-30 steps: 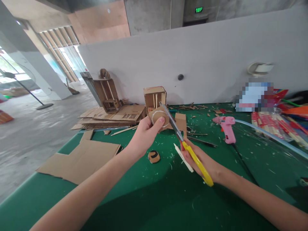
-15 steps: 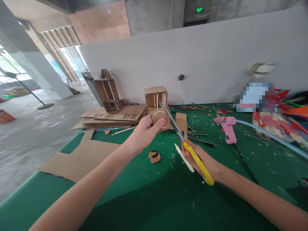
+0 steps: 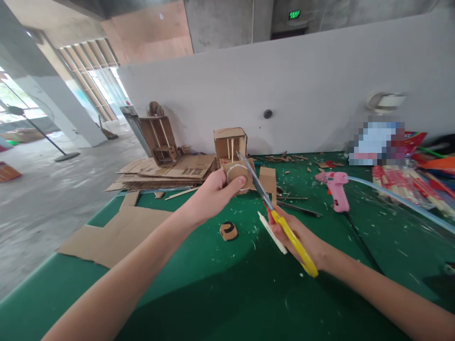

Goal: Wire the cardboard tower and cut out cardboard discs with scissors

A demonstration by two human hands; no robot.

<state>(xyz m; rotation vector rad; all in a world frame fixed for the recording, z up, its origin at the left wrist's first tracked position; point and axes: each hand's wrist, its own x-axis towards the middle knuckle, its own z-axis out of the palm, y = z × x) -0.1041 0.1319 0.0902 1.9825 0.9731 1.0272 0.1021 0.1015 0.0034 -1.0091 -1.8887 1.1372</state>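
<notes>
Between thumb and fingers my left hand (image 3: 218,189) pinches a small piece of cardboard (image 3: 234,173) with a white curved line drawn on it. My right hand (image 3: 289,229) is closed around the yellow handles of a pair of scissors (image 3: 262,190), whose blades point up and left against the cardboard's right edge. Part of the blades and the far side of the piece are hidden. Below the hands, a rounded cardboard disc (image 3: 228,231) with a black mark lies on the green table. Beside my right hand is a white pen-like stick (image 3: 272,233).
A pink glue gun (image 3: 339,192) stands to the right with its cord trailing. Behind are a small cardboard box (image 3: 230,137), stacked cardboard sheets (image 3: 188,166) and a taller cardboard model (image 3: 159,139). A large cut cardboard sheet (image 3: 124,232) lies left. Bagged sticks (image 3: 412,187) are far right.
The cardboard piece has turned slightly in my left hand and shifted a little to the right. The scissors have barely moved and stay at its edge.
</notes>
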